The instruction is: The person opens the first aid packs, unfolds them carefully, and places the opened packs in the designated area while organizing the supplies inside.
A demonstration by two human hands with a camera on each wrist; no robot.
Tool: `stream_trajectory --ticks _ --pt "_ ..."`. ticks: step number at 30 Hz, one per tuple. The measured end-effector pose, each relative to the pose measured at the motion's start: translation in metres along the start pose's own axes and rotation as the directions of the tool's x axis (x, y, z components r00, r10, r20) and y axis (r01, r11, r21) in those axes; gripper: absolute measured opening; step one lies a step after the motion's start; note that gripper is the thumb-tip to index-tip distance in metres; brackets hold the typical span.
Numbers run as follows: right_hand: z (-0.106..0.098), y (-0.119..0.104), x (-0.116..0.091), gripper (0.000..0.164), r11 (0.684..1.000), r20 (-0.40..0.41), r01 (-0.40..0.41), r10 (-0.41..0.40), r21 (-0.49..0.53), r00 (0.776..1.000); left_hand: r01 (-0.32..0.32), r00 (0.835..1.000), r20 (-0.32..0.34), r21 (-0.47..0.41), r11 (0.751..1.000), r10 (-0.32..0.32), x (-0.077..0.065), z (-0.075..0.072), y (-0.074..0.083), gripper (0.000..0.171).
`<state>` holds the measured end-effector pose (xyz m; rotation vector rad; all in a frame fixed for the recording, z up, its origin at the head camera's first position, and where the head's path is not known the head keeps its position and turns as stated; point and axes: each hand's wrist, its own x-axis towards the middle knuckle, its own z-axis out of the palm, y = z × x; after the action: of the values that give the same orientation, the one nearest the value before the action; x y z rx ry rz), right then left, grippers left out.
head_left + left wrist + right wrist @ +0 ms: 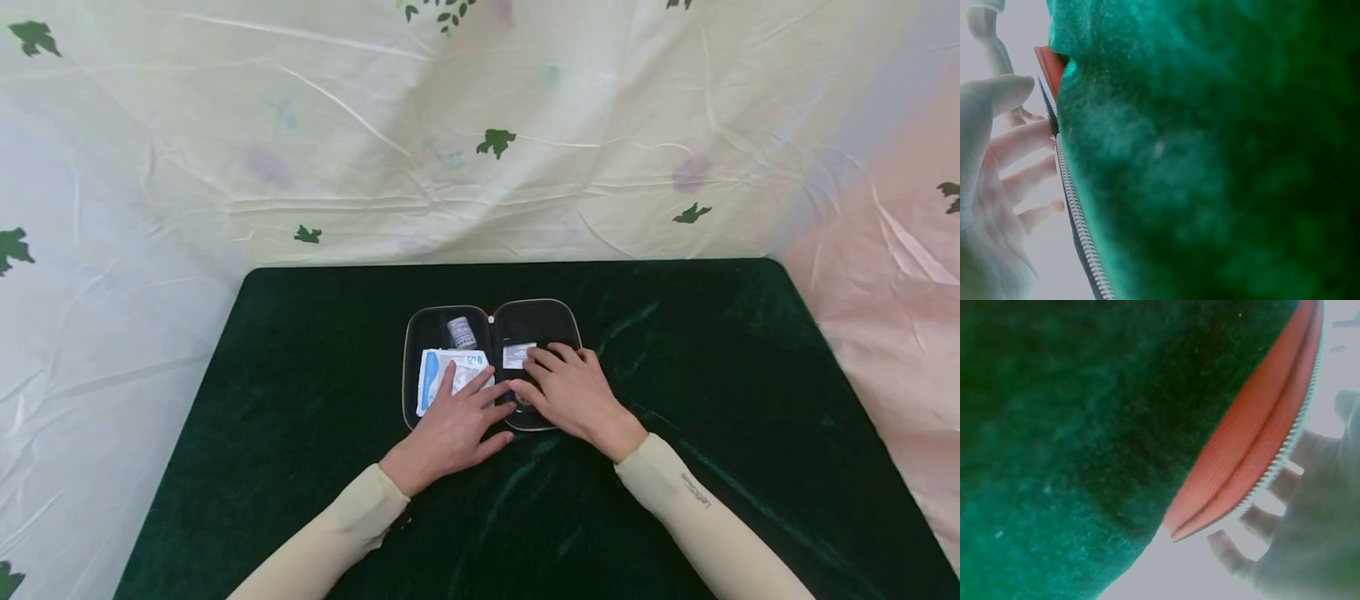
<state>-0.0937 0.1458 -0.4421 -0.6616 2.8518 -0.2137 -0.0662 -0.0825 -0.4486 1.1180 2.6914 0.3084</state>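
A small zip case [537, 315] with a black inside and red outside lies unfolded on the green cloth. Its left half holds a blue-and-white packet [430, 385] and a small white labelled bottle or roll [461, 332]. My left hand [455, 425] spreads its fingers over the packet and the near side of the case. Over the right half, my right hand [573, 390] extends loosely bent fingers, fingertips at a white labelled item [516, 357]. Beneath its thumb, something small is mostly hidden. In the right wrist view, the red shell [1241, 450] curves beside the fingers.
Dark green velvety cloth [300, 375] covers the table around the case. Pale hanging fabric with green leaf shapes [497, 143] stands behind the table's far edge and along both sides.
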Motion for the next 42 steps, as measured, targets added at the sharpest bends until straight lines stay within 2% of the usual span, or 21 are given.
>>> stream_trajectory --ticks 6,17,20,23,25,26,29,33,38,42 --pt "0.002 0.0 -0.006 0.066 1.0 -0.025 0.022 -0.021 0.014 0.999 -0.005 1.0 -0.005 0.002 1.0 0.005 0.0 -0.001 -0.001 0.049" --pt "0.002 0.002 0.001 0.072 0.999 -0.028 -0.024 0.023 -0.038 0.999 -0.007 1.0 -0.015 0.004 1.0 0.007 0.0 -0.001 0.0 0.047" --pt "0.001 0.004 0.001 0.058 0.999 -0.092 -0.039 0.038 -0.006 0.995 -0.003 1.0 -0.006 0.012 1.0 0.003 0.0 -0.002 0.0 0.048" --pt "-0.002 0.012 0.004 0.039 0.999 -0.201 -0.04 0.045 0.033 0.979 0.002 1.0 0.003 0.015 1.0 -0.002 0.0 -0.004 0.0 0.048" --pt "-0.004 0.021 0.009 0.035 0.999 -0.252 -0.022 0.028 0.027 0.967 0.003 1.0 0.008 0.015 1.0 -0.003 0.0 -0.005 0.0 0.048" --pt "-0.005 0.025 0.012 0.038 1.0 -0.261 -0.01 0.015 0.02 0.965 0.003 1.0 0.011 0.014 1.0 -0.003 0.0 -0.005 0.0 0.048" --pt "-0.008 0.038 0.022 0.061 0.999 -0.212 0.035 -0.035 -0.006 0.977 0.0 1.0 0.018 0.008 1.0 0.0 -0.001 -0.007 0.0 0.048" --pt "-0.011 0.051 0.037 0.087 0.997 -0.066 0.074 -0.072 0.026 0.995 -0.002 1.0 0.021 0.003 1.0 0.002 -0.002 -0.007 0.0 0.047" --pt "-0.009 0.061 0.049 0.103 0.994 0.022 0.046 -0.049 0.101 0.999 -0.023 1.0 0.011 0.001 1.0 0.023 -0.001 -0.009 0.001 0.044" --pt "-0.006 0.068 0.052 0.11 0.985 0.057 0.019 -0.029 0.171 0.998 -0.056 0.997 -0.06 -0.053 0.997 0.053 0.006 -0.018 -0.004 0.039"
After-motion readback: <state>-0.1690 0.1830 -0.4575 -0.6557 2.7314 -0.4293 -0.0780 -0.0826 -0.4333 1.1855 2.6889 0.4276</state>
